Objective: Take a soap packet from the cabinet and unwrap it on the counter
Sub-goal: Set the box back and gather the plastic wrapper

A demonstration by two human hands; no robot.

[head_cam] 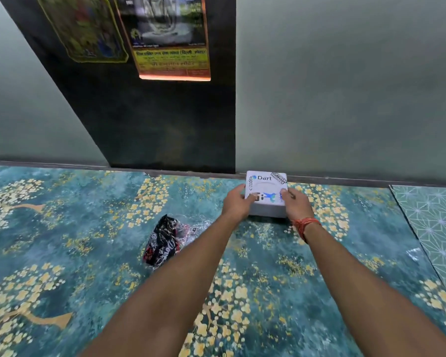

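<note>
Both hands hold a white stickered box (267, 193) at the worktop's (62, 228) far edge: left grip (236, 203) on its left side, right grip (295, 204) on its right. The crumpled dark soap packet (162, 243) lies near-left, apart.

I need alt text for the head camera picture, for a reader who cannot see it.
Two hands, left hand and right hand, hold a white box by its sides on a teal flowered counter by the wall. A crumpled black wrapper lies left of the arms.
</note>
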